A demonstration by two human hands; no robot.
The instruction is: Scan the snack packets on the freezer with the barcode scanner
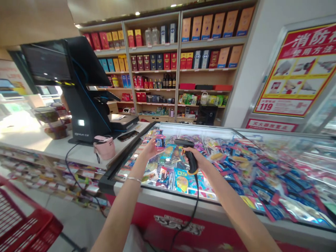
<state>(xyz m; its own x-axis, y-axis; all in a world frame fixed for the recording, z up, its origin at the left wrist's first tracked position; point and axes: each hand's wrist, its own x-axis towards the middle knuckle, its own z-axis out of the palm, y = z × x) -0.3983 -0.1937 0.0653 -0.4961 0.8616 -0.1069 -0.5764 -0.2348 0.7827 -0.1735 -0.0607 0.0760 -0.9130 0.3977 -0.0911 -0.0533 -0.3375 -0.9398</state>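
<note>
My right hand [195, 157] is wrapped round the handle of a black barcode scanner [192, 161], and its head points left. From the handle's base a black cord hangs down over the freezer front. Just to the left, my left hand [151, 148] grips a small blue-and-red snack packet [160, 140], raised in front of the scanner head. Both hands are above the glass top of a chest freezer [162, 194], in which colourful packets show. A large heap of blue-and-pink packets [265, 182] lies on the right.
On the counter at left stand a cash register with a screen [84, 87], a pink cup-shaped bag [104, 147] and a phone [128, 135]. A red shopping basket [28, 224] is at lower left. Shelves of boxed goods [154, 63] line the back wall. The scanner cord crosses the freezer edge.
</note>
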